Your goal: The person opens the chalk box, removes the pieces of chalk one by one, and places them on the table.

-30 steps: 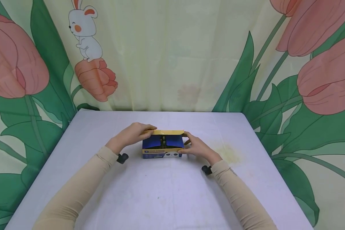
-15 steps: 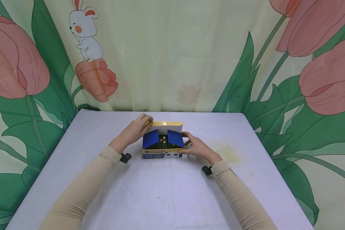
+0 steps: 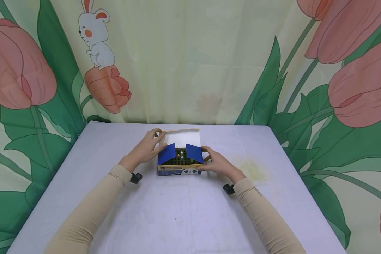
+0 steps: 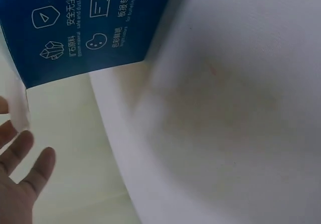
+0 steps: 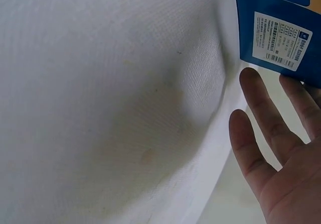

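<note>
One lid (image 3: 185,138), tipped farther back than 0.5 s ago: box (image 3: 174,171) open on top, side flaps (image 3: 167,154) partly covering contents. Box midway between table (image 3: 177,218) side edges. Left hand (image 3: 145,148): fingers apart, touching lid. Right hand (image 3: 218,161): clamped on box's end.

Indoor nook — tulip-print curtain (image 3: 190,63), table (image 3: 177,218)

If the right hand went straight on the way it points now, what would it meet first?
Most likely the blue box, at its end wall with the white label. The right hand seems to touch it, though depth is unclear.
</note>
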